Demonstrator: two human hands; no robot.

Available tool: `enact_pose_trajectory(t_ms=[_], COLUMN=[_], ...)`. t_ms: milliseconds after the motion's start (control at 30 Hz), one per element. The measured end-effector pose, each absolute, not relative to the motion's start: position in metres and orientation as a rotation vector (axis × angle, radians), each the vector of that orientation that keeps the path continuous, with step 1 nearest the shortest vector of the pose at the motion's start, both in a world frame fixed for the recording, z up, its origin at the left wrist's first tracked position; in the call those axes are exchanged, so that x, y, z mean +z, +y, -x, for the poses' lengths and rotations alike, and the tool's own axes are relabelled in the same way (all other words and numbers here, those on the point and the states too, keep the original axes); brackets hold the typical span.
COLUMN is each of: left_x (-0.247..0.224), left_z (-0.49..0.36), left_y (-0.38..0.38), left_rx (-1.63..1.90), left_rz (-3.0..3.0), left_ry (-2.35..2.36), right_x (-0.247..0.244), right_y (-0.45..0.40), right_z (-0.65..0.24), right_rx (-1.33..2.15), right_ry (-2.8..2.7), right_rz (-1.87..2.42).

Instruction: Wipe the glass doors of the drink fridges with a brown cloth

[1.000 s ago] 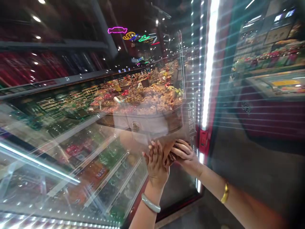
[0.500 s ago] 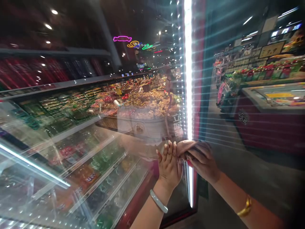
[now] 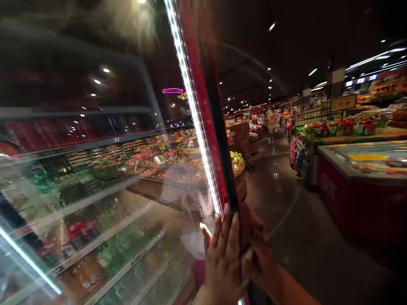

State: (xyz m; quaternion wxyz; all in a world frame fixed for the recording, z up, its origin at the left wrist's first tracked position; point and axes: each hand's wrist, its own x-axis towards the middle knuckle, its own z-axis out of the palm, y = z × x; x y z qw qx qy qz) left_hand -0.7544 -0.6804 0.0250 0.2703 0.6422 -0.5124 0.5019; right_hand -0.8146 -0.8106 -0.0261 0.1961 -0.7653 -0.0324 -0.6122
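Observation:
A tall glass door (image 3: 197,106) with a bright light strip and a red and black edge leans across the middle of my view. Against its frame, low down, lies my left hand (image 3: 222,262), fingers stretched upward and apart. My right hand (image 3: 263,250), dark and blurred, is at the outer side of the same edge, its fingers bent around it. Part of the right hand is hidden behind the left hand and the door's edge. A faint reflection shows in the glass beside the fingers.
Shelves of packaged goods (image 3: 92,271) appear in the glass at left, partly as reflections. Behind the door is a round food display (image 3: 149,186). On the right, a dark red chest freezer (image 3: 356,207) borders the shop aisle (image 3: 286,203).
The door's lit edge has shifted left and tilted, uncovering more of the aisle. Both hands have moved lower in view, still at the edge; the bracelets no longer show.

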Motion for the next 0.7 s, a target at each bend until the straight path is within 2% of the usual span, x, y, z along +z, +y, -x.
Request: enact_pose_trajectory(t_ms=[100, 167, 267, 333, 433, 567, 700], left_x=[0.040, 0.060, 0.097, 0.112, 0.105, 0.086, 0.114], left_z=[0.770, 0.776, 0.782, 0.786, 0.796, 0.807, 0.805], left_y=[-0.692, -0.699, -0.710, -0.718, -0.729, -0.737, -0.732], left_rx=[1.330, 1.312, 1.314, 1.295, 1.251, 1.216, 1.236], left_rz=[-1.840, -1.871, -1.777, -1.729, -1.771, -1.902, -1.786], left_ry=[-1.342, -1.301, -1.176, -1.131, -1.152, -1.149, -1.145], right_x=[-0.015, 0.015, 0.073, 0.093, 0.073, 0.044, 0.106], right_y=[-0.820, -0.827, -0.838, -0.846, -0.856, -0.866, -0.870], right_z=[0.824, 0.824, 0.822, 0.822, 0.828, 0.832, 0.811], right_rx=[-1.829, -1.869, -1.732, -1.724, -1.812, -1.593, -1.638], right_ry=[-0.182, -0.251, -0.480, -0.570, -0.520, -0.458, -0.689], right_rz=[2.049, 1.971, 2.036, 1.992, 1.841, 1.778, 1.628])
